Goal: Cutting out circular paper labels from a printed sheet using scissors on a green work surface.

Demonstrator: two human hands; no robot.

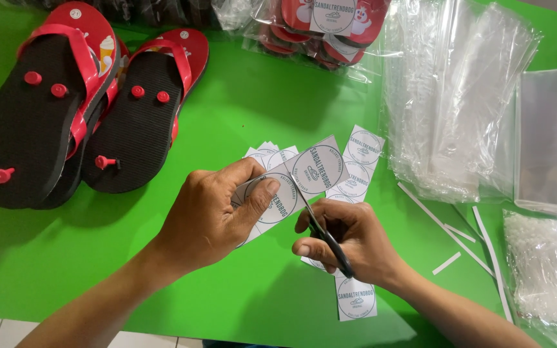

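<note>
My left hand (211, 216) pinches a strip of white paper labels (304, 177) printed with round marks, holding it above the green table (246, 103). My right hand (349, 238) grips black-handled scissors (322, 233), whose blades point up into the strip between two of the round marks. Several cut label squares (361, 158) lie on the table under and behind the strip, and one more label piece (356, 298) lies near my right wrist.
Red and black flip-flops (66, 109) lie sole-up at the left. Bagged sandals (320, 29) sit at the back. A stack of clear plastic bags (459, 96) lies at the right, with thin paper offcuts (446, 225) and a bag of small white pieces (543, 264).
</note>
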